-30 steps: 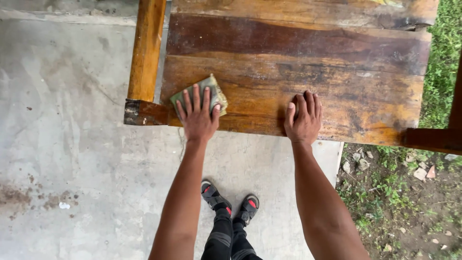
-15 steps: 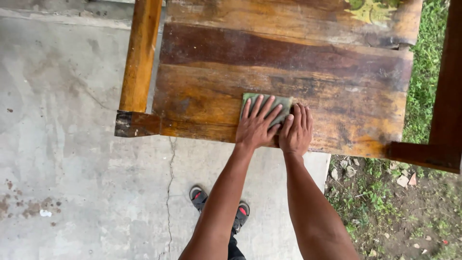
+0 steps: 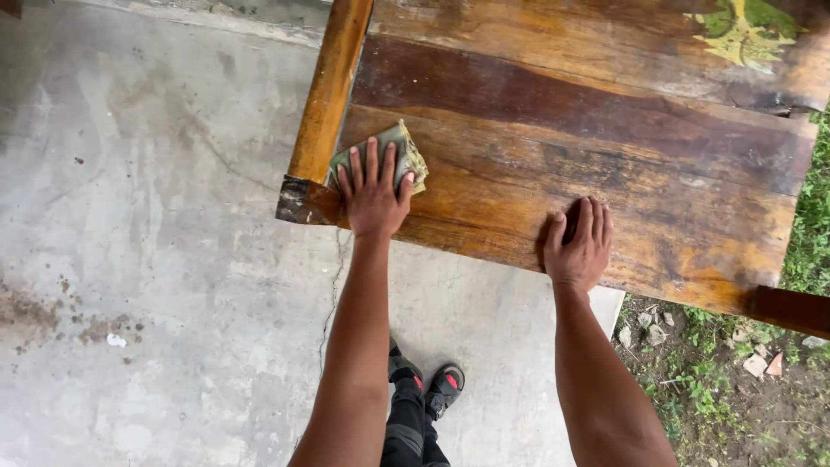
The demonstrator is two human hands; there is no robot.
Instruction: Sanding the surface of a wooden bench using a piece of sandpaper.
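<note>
We look straight down on a worn, dark-stained wooden board surface (image 3: pixel 553 164) filling the upper right of the frame, and our left hand (image 3: pixel 373 195) lies flat on a folded, greenish-grey sanding pad (image 3: pixel 406 151) near the upper middle-left. The fingers (image 3: pixel 372 164) are spread wide and laid out straight, pressing the pad down rather than pinching it; nothing is clasped. The pad peeks out beyond the fingertips and to their right, so it lies up-frame from the palm, its long axis running slantwise from lower left to upper right. It sits right at the board's left end, just beside the rounded orange-brown wooden post (image 3: pixel 333 86) that runs up the frame.

Our right hand (image 3: pixel 579 246) rests well apart, at centre right, palm down on the board's near edge, fingers together and slightly curled, holding nothing, bracing by the look of it. So the left hand is the one on the pad; the right only touches bare wood.

Below, cracked grey concrete floor (image 3: pixel 156 285) spreads across the left, black sandals with red marks (image 3: pixel 428 385) show at bottom centre, and grass with small stones (image 3: pixel 735 380) lies at lower right.
</note>
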